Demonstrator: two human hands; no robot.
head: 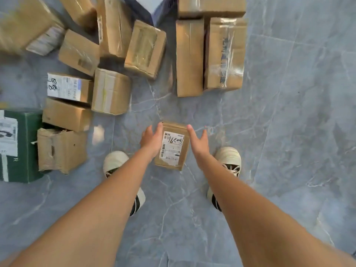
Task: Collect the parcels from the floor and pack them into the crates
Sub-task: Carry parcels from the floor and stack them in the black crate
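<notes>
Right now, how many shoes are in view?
2. The left shoe stands left of the small labelled parcel, the right shoe right of it; both are partly hidden.

Grey marbled tile floor (289,112), bearing parcels.
Lying on it: small labelled cardboard parcel (172,146) between two white shoes (229,158); green box (17,145) at left; brown cardboard boxes (189,56) clustering beyond, several touching.
</notes>
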